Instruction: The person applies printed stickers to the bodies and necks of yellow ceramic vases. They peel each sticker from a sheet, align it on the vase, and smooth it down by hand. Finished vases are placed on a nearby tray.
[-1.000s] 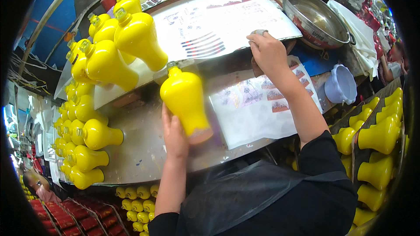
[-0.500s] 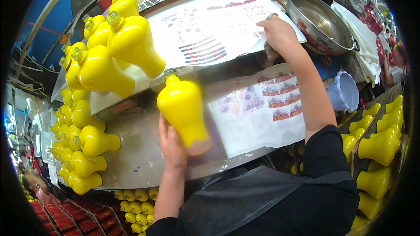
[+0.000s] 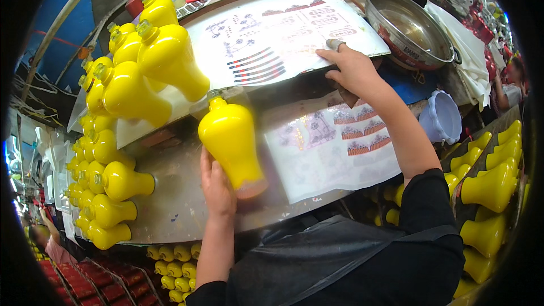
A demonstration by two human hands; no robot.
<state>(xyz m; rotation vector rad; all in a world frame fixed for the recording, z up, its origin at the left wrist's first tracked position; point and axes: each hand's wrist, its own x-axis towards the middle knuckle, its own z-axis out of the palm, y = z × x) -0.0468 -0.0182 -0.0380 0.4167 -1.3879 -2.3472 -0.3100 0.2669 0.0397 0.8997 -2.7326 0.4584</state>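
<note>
My left hand [image 3: 217,188] grips a glossy yellow vase [image 3: 231,140] by its lower body, holding it tilted above the metal worktable [image 3: 170,204]. My right hand [image 3: 350,68] reaches forward and presses a small grey block [image 3: 334,44] against the edge of a large white decal sheet [image 3: 272,28] printed with dark and red patterns. A second decal sheet [image 3: 334,147] with several small pictures lies flat on the table just right of the vase, under my right forearm.
Many yellow vases [image 3: 133,79] are piled along the left side, and more [image 3: 487,192] stand in racks at right. A steel bowl [image 3: 405,22] sits at the back right, a pale blue lid [image 3: 442,116] beside it. Small yellow vases [image 3: 170,260] fill a crate below the table.
My right hand moved forward from the lower sheet up onto the large decal sheet. The vase in my left hand stayed in about the same place.
</note>
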